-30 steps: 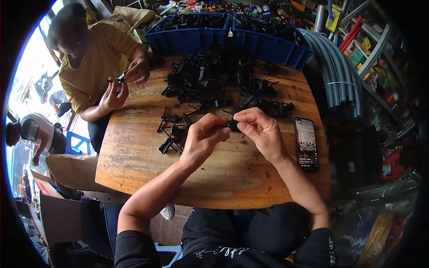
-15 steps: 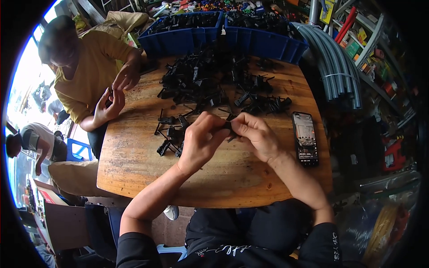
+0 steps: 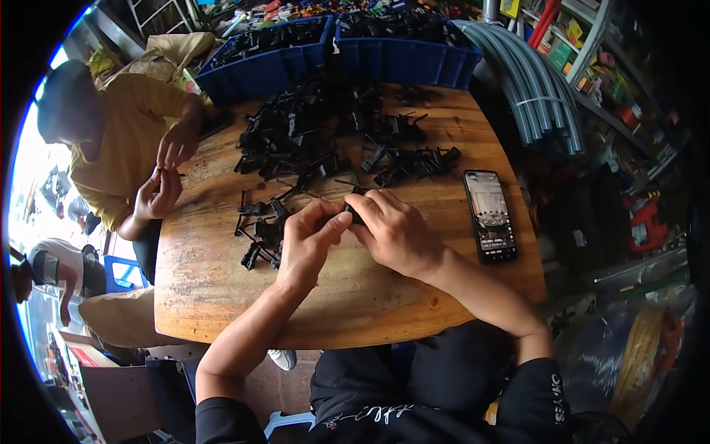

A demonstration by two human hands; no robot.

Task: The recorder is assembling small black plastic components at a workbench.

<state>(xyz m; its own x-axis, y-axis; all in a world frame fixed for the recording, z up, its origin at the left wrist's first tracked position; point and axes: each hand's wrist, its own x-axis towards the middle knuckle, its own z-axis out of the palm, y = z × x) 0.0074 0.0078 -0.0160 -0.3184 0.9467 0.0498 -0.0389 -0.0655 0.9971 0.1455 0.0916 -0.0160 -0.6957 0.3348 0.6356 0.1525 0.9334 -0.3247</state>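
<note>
- A small black part (image 3: pixel 355 216) is pinched by the left hand (image 3: pixel 309 240) and right hand (image 3: pixel 392 233) over the wooden table (image 3: pixel 222 296).
- Bare wood (image 3: pixel 370 303) is seen toward the near edge (image 3: pixel 355 345).
- Blue bins (image 3: pixel 268 72) are lined up behind.

We're in a cramped workshop or a hardware shop's work corner, can't tell which. We've got black parts (image 3: pixel 296 122) heaped on a wooden table (image 3: pixel 214 300), blue bins (image 3: pixel 407 61) of more behind, a co-worker (image 3: pixel 133 111) alongside. Grey corrugated hoses (image 3: pixel 518 78) and crammed metal shelving (image 3: pixel 589 44) line our right.
</note>
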